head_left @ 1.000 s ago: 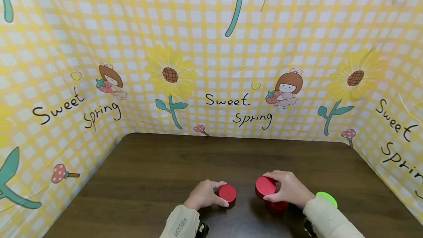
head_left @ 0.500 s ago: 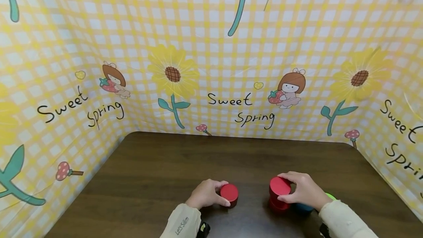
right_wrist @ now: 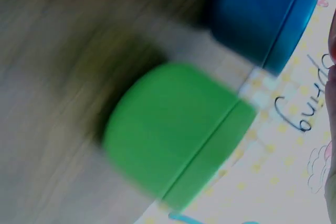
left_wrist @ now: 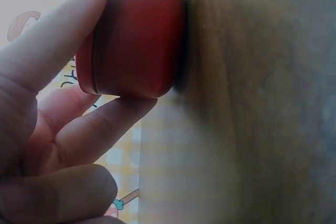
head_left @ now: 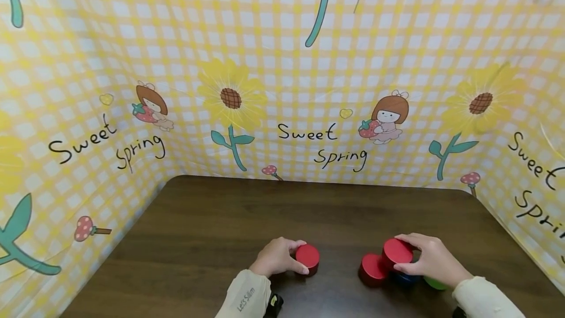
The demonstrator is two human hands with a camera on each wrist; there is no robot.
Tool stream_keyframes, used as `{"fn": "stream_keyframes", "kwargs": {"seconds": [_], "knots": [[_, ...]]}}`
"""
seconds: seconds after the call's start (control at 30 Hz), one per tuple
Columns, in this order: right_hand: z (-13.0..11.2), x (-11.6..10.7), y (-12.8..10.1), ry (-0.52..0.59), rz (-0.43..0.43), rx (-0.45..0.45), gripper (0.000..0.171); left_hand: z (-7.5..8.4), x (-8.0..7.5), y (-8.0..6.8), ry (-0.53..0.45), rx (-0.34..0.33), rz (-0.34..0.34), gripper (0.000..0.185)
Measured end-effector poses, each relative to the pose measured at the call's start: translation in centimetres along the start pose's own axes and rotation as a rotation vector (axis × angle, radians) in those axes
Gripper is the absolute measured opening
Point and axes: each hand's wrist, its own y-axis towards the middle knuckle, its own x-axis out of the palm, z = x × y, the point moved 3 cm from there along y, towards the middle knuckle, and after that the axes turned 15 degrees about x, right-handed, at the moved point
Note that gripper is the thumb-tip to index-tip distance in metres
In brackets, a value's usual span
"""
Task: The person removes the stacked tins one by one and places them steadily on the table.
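My left hand (head_left: 277, 258) pinches a red round lidded tin (head_left: 307, 257) between thumb and fingers, low at the table's middle. In the left wrist view that tin (left_wrist: 139, 38) shows a lid seam, the thumb on one side and fingers on the other. My right hand (head_left: 437, 258) grips another red tin (head_left: 397, 253) and holds it up over a blue tin (head_left: 406, 279), mostly covering it in the head view. A third red tin (head_left: 372, 270) stands on the table just left of it. Partly hidden under the right hand is a green tin (head_left: 434, 283).
In the right wrist view the green tin (right_wrist: 178, 135) and the blue tin (right_wrist: 262, 14) stand side by side with a small gap. The dark wooden table (head_left: 247, 210) ends at a yellow checked cloth (head_left: 304, 87) hung behind and at both sides.
My right hand has carried its red tin rightward, past the standing red tin to over the blue one. My left hand stays at its tin with little movement.
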Motion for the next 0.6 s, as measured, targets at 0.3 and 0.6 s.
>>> {"fn": "stream_keyframes", "kwargs": {"seconds": [0.3,0.6], "knots": [[1.9,-2.0,-1.9,-0.083,0.074,0.059,0.053,0.1,0.0,-0.1,0.007,-0.025,0.007,0.061],[2.8,-3.8,-2.7,-0.095,0.226,0.037,0.055,-0.1,-0.1,0.1,0.003,-0.016,0.006,0.061]]}}
